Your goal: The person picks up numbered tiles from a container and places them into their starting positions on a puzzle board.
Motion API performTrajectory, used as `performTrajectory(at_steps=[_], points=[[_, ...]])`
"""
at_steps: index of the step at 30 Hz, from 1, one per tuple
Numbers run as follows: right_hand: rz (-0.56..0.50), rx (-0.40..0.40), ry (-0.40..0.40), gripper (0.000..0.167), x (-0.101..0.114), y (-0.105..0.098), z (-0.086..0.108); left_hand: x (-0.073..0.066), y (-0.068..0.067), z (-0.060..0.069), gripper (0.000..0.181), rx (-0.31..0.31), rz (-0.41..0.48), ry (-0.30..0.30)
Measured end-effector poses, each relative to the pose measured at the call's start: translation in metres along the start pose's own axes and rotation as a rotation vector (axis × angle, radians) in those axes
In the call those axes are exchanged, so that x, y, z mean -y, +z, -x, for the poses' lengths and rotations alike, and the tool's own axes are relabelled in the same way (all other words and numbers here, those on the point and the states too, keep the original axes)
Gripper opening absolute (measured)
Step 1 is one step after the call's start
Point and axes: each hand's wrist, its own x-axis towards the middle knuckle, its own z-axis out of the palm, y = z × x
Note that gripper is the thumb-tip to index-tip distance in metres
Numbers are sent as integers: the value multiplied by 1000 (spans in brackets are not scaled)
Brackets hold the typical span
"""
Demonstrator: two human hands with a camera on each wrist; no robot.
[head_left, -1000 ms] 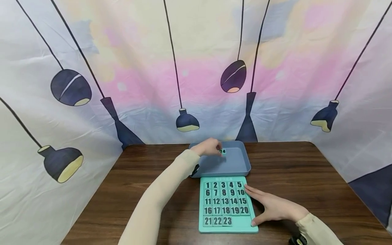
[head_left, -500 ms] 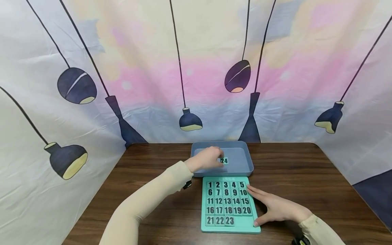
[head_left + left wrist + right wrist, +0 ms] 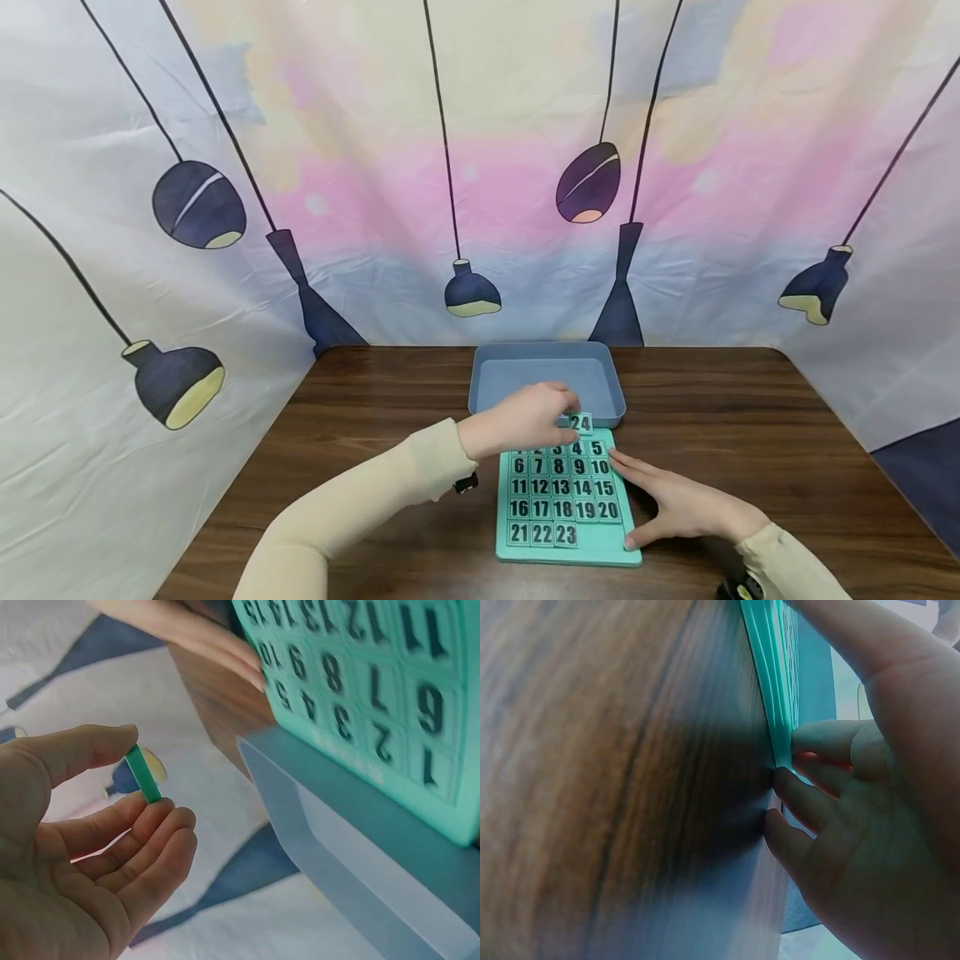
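My left hand [image 3: 525, 418] pinches a small green tile printed 24 [image 3: 582, 423] between thumb and fingertips. It is above the top edge of the green number board [image 3: 609, 540]. In the left wrist view the tile [image 3: 142, 775] shows edge-on, clear of the board. Number tiles 1 to 23 lie in rows on the board, and the left hand hides part of the top row. A bare space follows 23 in the bottom row. My right hand [image 3: 678, 504] rests against the board's right side, thumb and fingers spread and touching its edge.
A blue-grey tray [image 3: 543, 371] stands directly behind the board, with no tile visible in it. Both rest on a dark wooden table [image 3: 405, 533]. Behind the table hangs a cloth [image 3: 375, 183] printed with lamps.
My left hand has carried tile 24 out of the tray, toward me and slightly right, to above the board's top edge. My right hand keeps its place on the board.
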Motion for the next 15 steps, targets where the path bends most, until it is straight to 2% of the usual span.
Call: performTrajectory(at_steps=[6, 10, 15], points=[[9, -10, -3, 109, -1, 0, 2, -21, 14, 4, 37, 3, -34, 61], [9, -9, -8, 108, 0, 0, 3, -32, 31, 7, 36, 37, -41, 109], [-10, 1, -9, 107, 1, -1, 3, -41, 56, 13, 36, 95, -68, 130]])
